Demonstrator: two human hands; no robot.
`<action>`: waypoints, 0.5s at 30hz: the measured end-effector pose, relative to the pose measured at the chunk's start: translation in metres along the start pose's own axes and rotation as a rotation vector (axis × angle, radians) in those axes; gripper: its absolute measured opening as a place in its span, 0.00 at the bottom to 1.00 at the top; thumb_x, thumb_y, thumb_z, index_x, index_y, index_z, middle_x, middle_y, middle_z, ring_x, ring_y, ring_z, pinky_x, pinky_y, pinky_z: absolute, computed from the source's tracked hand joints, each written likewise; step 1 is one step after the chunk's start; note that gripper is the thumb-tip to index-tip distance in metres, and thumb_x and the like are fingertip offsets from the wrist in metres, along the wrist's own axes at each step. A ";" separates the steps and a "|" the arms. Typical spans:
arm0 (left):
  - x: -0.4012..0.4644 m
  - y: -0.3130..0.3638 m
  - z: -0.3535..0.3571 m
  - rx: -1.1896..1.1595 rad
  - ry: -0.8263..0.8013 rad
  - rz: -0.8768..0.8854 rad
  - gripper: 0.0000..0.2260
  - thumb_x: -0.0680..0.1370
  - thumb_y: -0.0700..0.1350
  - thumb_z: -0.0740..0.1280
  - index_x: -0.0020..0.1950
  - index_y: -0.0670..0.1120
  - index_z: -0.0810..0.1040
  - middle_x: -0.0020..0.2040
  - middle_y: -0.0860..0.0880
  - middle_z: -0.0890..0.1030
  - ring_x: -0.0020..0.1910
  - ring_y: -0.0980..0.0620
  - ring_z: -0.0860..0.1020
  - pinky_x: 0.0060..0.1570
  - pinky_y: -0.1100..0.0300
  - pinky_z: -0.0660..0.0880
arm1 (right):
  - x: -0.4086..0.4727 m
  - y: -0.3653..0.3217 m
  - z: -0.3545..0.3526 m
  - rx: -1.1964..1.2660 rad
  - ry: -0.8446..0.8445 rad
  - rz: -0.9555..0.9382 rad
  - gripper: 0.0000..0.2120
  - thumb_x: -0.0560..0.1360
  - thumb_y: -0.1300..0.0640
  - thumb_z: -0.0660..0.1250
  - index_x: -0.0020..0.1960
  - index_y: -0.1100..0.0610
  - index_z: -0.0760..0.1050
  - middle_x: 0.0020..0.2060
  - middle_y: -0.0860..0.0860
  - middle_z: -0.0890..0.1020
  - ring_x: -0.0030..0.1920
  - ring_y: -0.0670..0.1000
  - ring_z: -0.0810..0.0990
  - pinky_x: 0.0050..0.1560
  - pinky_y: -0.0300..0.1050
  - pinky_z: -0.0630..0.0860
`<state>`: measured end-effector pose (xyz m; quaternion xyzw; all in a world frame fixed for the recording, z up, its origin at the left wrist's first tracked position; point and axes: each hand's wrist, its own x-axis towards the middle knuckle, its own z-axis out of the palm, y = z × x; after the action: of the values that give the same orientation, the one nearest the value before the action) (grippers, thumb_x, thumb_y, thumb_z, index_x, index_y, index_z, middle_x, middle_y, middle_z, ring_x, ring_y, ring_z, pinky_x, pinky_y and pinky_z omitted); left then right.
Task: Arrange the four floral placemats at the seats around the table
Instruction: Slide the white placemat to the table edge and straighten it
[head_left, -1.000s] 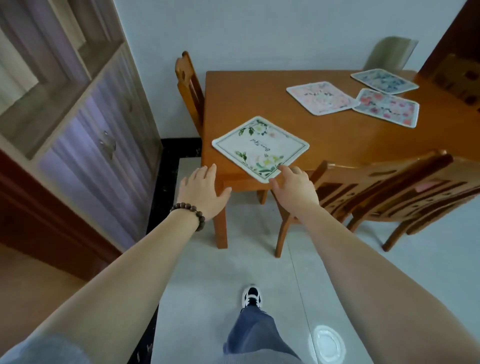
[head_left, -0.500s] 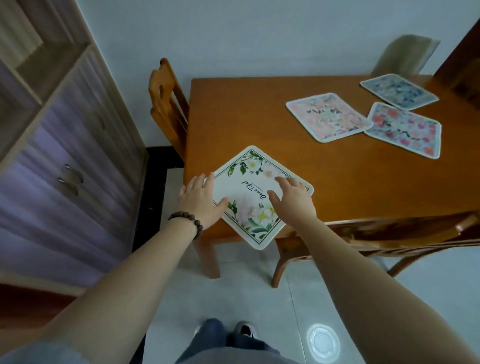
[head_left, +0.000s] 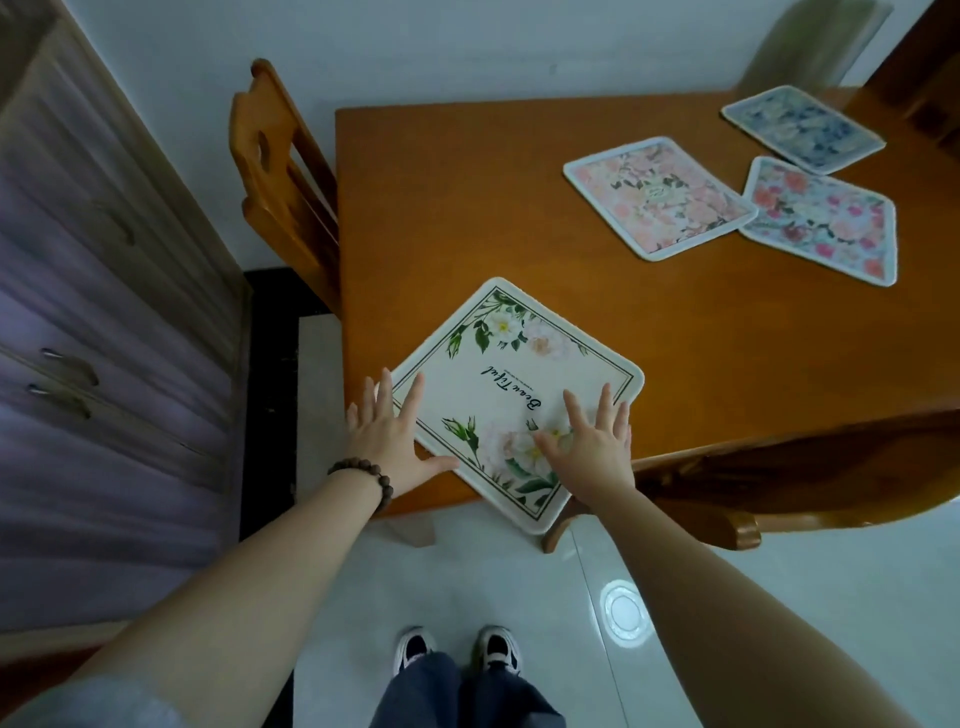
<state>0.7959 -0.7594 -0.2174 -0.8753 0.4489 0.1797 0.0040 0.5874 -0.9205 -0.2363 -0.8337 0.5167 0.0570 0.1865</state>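
Observation:
A white placemat with green leaves and black script lies askew at the near left corner of the wooden table, one corner hanging over the front edge. My left hand lies flat with fingers spread on its left edge. My right hand presses flat on its near right part, fingers apart. Three more mats lie at the far right: a pink one, a red-and-blue one and a blue one, close together and skewed.
A wooden chair stands at the table's left side, another chair is pushed in at the near right. A purple-fronted cabinet lines the left wall. My feet stand on pale floor tiles just before the table.
I have stepped closer to the table and the view has tilted down. Both hands have gone from the mat's near edge onto its surface, fingers spread. The mat looks turned slightly.

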 end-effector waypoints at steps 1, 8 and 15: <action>0.004 -0.002 0.005 -0.002 -0.016 -0.006 0.55 0.59 0.81 0.55 0.74 0.57 0.30 0.77 0.42 0.36 0.75 0.38 0.38 0.71 0.39 0.47 | 0.002 0.000 0.004 0.001 -0.015 0.017 0.38 0.72 0.27 0.49 0.76 0.39 0.41 0.75 0.54 0.33 0.73 0.61 0.31 0.67 0.55 0.33; 0.027 -0.012 0.023 -0.005 -0.092 0.004 0.55 0.59 0.80 0.56 0.75 0.56 0.33 0.77 0.41 0.37 0.75 0.36 0.39 0.71 0.41 0.47 | 0.016 -0.008 0.015 0.087 -0.106 0.071 0.37 0.72 0.29 0.55 0.76 0.39 0.45 0.77 0.55 0.38 0.75 0.62 0.36 0.71 0.59 0.37; 0.039 -0.021 0.030 0.009 -0.065 0.015 0.53 0.61 0.80 0.53 0.77 0.54 0.39 0.77 0.40 0.38 0.74 0.35 0.38 0.71 0.42 0.48 | 0.026 -0.015 0.016 0.095 -0.082 0.031 0.35 0.73 0.30 0.55 0.76 0.39 0.50 0.77 0.53 0.41 0.75 0.57 0.34 0.68 0.54 0.31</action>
<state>0.8239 -0.7720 -0.2611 -0.8656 0.4560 0.2059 0.0212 0.6145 -0.9301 -0.2549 -0.8127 0.5235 0.0696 0.2461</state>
